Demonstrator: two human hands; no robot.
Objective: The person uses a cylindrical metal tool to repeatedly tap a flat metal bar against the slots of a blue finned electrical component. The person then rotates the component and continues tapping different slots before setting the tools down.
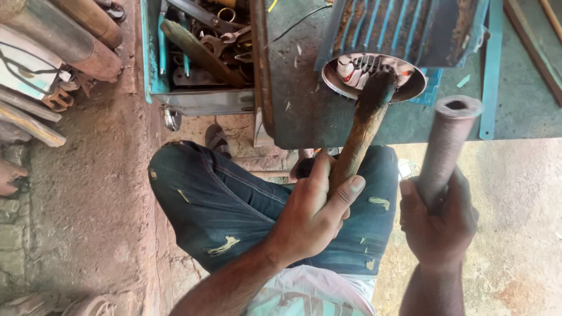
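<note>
My left hand (313, 213) grips the wooden handle of a hammer (363, 126). Its dark head reaches into the open round end of a blue ribbed motor housing (404, 26), where white and red windings show. My right hand (439, 219) holds a rusty brown metal pipe (448, 143) upright, its hollow top just below the bench edge, to the right of the motor opening. Both hands are above my knees in torn blue jeans (222, 193).
The motor lies on a grey-green metal bench (298, 105). A teal toolbox (199, 52) full of spanners and tools stands left of it. Thick pipes and bars (64, 41) lie at the far left on the dirt floor. A sandalled foot (216, 139) shows under the bench.
</note>
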